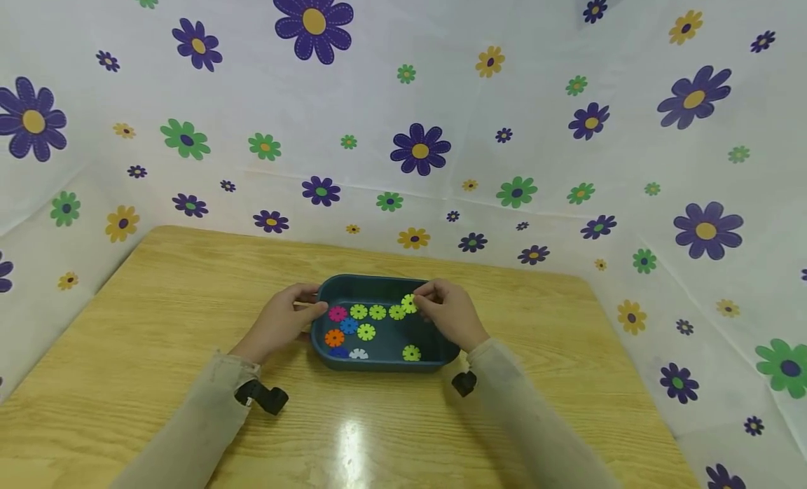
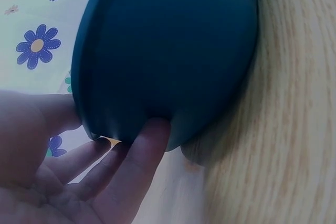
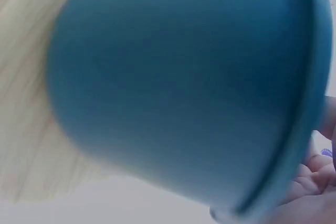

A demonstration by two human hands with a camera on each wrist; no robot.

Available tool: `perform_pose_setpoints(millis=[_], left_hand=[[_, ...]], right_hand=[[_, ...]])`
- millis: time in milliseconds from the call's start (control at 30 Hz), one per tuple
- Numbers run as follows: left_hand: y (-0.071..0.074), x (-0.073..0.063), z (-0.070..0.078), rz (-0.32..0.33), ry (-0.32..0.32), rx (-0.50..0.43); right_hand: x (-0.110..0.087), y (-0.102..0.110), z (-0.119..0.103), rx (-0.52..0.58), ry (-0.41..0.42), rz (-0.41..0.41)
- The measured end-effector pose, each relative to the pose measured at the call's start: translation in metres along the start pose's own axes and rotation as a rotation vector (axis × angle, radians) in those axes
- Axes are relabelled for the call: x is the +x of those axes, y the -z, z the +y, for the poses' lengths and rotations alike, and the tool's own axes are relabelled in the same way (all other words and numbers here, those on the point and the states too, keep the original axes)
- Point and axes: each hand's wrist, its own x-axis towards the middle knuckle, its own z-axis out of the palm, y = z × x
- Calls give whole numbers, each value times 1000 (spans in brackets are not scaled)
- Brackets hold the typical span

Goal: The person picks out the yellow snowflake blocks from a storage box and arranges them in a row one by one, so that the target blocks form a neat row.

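A dark teal plastic bin (image 1: 384,366) stands on the table, with small notched plastic discs inside. My left hand (image 1: 277,324) grips its left end, thumb over the rim; the left wrist view shows the fingers against the bin's outer wall (image 2: 168,45). Over the right part of the bin, my right hand (image 1: 455,315) pinches a yellow-green disc (image 1: 408,304) between thumb and fingertips. That disc overlaps the end of a row of yellow-green discs (image 1: 377,312). In the right wrist view the bin's outer wall (image 3: 178,77) hides most of the right hand (image 3: 315,187).
At the bin's left lie a pink disc (image 1: 338,313), a blue disc (image 1: 349,326), an orange disc (image 1: 334,338) and a white disc (image 1: 358,354). Another yellow-green disc (image 1: 412,353) lies near the front wall. Flowered cloth (image 1: 372,111) hangs behind the wooden table (image 1: 517,314).
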Motion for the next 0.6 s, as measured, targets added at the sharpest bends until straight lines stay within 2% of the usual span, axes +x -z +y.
perform_pose_setpoints(millis=[133,333,467,600], left_hand=[[-1,0,0,3,-7,-1],[-1,1,-2,-1,-5,6],[0,1,-2,-4,-2,9],[-1,0,-1,-7,-11,11]], right_hand=[[-4,18,9,1,12,44],[-10,52,39,36,16,148],[-18,70,60,39,-33,180],[-26,82,82,-19,-114,171]])
